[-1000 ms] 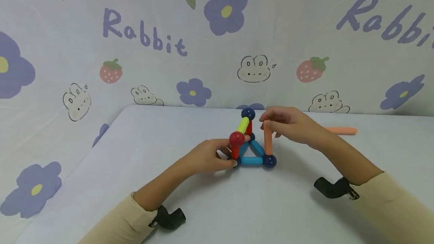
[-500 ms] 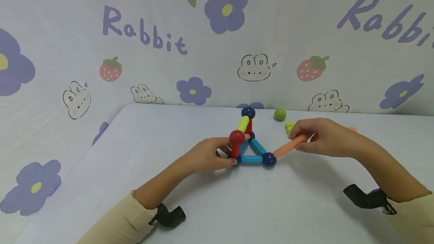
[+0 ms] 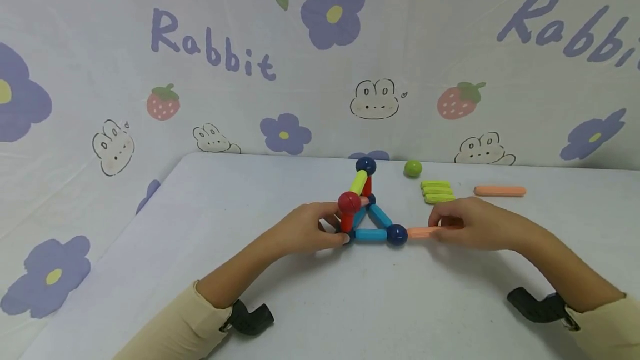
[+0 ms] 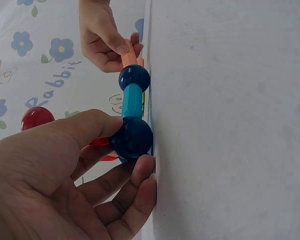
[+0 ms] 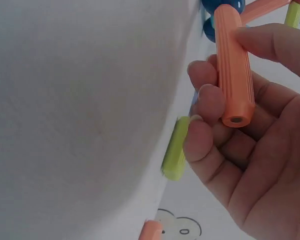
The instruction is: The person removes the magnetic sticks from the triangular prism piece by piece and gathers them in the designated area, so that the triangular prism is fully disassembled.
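A frame of magnetic sticks and balls stands on the table in the head view. Its base triangle has blue sticks [image 3: 371, 235] and dark blue balls. Upright red sticks carry a red ball [image 3: 349, 203] and a dark blue ball [image 3: 366, 165], joined by a yellow-green stick [image 3: 358, 182]. My left hand [image 3: 312, 229] pinches the front-left base ball [image 4: 132, 138] between thumb and fingers. With my right hand [image 3: 475, 224] I grip an orange stick [image 5: 233, 65], whose far end meets the front-right ball [image 3: 397, 235]. This stick lies nearly level, pointing right.
Behind my right hand, several yellow-green sticks [image 3: 436, 191] lie side by side. A green ball [image 3: 413, 169] sits beyond them, and a loose orange stick [image 3: 500, 190] lies to their right. A printed cloth [image 3: 225, 104] hangs behind the white table [image 3: 350, 304].
The orange stick has swung from upright down to the right, ending nearly level, with my right hand moving right and lower. My left hand has stayed on the frame.
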Demonstrator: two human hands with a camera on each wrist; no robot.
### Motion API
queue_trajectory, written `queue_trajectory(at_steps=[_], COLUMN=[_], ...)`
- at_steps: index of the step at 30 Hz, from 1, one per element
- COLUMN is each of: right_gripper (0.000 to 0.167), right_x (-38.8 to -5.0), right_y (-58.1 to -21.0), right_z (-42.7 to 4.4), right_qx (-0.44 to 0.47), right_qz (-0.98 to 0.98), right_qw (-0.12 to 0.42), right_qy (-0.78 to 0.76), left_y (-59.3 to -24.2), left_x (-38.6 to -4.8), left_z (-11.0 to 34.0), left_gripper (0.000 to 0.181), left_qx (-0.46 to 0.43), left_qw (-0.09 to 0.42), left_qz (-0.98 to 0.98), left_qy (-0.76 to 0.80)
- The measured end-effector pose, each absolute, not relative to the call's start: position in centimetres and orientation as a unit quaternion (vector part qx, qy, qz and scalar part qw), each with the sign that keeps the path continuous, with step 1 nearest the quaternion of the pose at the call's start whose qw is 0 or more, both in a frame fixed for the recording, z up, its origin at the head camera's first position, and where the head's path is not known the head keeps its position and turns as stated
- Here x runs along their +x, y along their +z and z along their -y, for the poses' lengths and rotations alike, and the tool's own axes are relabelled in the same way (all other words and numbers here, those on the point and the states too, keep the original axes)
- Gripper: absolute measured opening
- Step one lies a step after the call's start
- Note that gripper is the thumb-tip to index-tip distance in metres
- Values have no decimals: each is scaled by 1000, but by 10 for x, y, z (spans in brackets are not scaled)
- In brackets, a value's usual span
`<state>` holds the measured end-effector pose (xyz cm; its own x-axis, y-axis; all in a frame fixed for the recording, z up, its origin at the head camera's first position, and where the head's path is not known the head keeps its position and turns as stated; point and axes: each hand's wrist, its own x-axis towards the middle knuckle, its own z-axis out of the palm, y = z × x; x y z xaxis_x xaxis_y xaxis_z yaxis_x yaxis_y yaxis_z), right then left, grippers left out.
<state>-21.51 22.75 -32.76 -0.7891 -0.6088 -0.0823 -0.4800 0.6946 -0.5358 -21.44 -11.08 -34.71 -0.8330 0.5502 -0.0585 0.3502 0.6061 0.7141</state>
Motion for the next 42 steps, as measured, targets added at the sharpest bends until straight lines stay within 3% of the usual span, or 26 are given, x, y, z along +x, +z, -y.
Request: queue_trajectory(at_steps=[10, 30, 42], right_gripper=[28, 16, 15], right_x=[-207, -229, -242], right_y=[-327, -332, -333], right_z=[-216, -274, -325], right_qx=[-222, -241, -169], right_qz=[-923, -944, -969], right_qw=[213, 123, 109], right_qy=[-232, -186, -146], left_y=[-347, -346, -347], left_x=[-214, -214, -215], left_z=[111, 110, 110], left_gripper=[27, 28, 27], left_qx=[256, 252, 251], left_qw=[136, 140, 141], left_qz=[-886, -886, -884], left_qy=[363, 365, 369])
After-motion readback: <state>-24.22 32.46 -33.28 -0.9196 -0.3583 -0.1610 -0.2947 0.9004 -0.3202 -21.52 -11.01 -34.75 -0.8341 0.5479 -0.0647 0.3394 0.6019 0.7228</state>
